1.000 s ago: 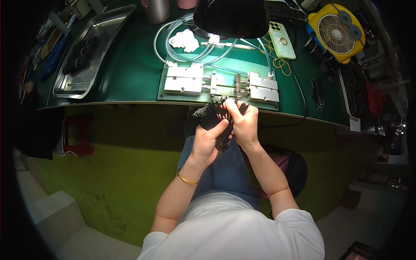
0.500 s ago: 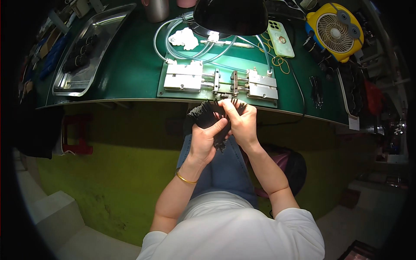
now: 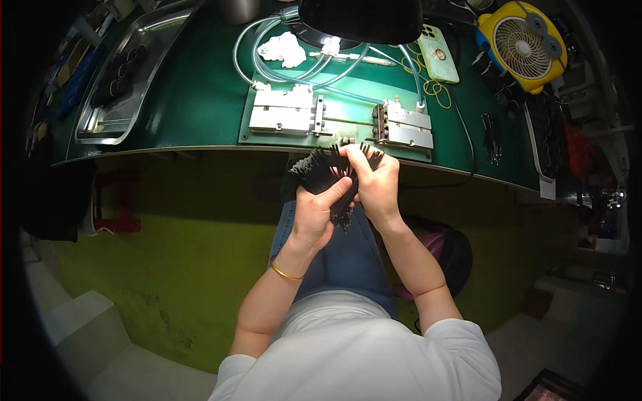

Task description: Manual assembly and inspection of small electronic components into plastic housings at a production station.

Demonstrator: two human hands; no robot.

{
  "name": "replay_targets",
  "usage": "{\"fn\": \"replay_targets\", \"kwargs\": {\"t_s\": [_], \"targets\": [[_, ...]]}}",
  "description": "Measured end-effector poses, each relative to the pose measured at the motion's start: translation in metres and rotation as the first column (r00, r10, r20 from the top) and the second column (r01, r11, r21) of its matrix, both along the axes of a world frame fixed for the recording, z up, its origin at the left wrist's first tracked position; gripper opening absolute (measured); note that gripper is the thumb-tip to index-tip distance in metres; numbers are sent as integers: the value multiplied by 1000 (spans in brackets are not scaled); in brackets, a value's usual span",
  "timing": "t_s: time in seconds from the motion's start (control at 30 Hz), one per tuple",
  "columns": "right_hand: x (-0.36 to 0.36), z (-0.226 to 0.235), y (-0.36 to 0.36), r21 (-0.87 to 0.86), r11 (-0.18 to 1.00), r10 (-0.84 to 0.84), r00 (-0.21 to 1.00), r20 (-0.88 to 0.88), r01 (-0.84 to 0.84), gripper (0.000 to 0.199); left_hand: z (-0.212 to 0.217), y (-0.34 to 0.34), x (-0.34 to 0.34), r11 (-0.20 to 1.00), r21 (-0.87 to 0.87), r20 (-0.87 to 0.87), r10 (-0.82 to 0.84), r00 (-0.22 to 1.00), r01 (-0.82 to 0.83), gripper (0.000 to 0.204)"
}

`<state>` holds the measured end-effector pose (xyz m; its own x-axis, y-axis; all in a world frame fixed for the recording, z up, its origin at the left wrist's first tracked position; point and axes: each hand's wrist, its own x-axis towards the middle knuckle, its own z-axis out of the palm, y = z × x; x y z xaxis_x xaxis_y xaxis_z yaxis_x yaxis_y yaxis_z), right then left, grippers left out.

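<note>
Black bundle [image 3: 319,172]: centre of frame, fanned, just below the bench [image 3: 180,120] edge. Left hand [image 3: 314,214]: thumb and fingers clamped round its middle. Right hand [image 3: 379,184]: thumb and forefinger appear closed on upper strands; cannot tell how many. Metal blocks [image 3: 281,112] stand just above, upper centre; tray [image 3: 114,125] at upper left. Risk: a slack left grip could spill strands onto lap [image 3: 344,267] or floor [image 3: 174,281]; crossed ends could snag, dragging neighbours out.
</note>
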<state>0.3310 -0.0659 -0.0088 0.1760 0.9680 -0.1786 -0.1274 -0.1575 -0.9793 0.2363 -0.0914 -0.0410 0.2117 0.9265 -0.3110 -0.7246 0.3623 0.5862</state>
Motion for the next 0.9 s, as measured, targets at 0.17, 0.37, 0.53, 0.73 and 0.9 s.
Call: {"fn": "replay_targets", "kwargs": {"t_s": [0.17,0.37,0.53,0.73,0.9], "targets": [[2,-2,1,13,1000,4,1000,1,-4,19,-2,1,1,1000,11,4,-8,1000,8,9],[2,-2,2,17,1000,-6,1000,-7,6,19,-3,1,1,1000,13,20,-4,1000,4,9],[5,-7,3,62,998,3,1000,10,-4,22,-4,3,1,999,32,27,-30,999,29,8],[4,-7,1,65,998,15,1000,-13,-14,22,1,3,1,999,-41,60,-9,998,12,7],[4,-1,-3,103,992,69,997,27,-71,21,-3,1,-2,997,-15,83,-79,993,80,7]]}}
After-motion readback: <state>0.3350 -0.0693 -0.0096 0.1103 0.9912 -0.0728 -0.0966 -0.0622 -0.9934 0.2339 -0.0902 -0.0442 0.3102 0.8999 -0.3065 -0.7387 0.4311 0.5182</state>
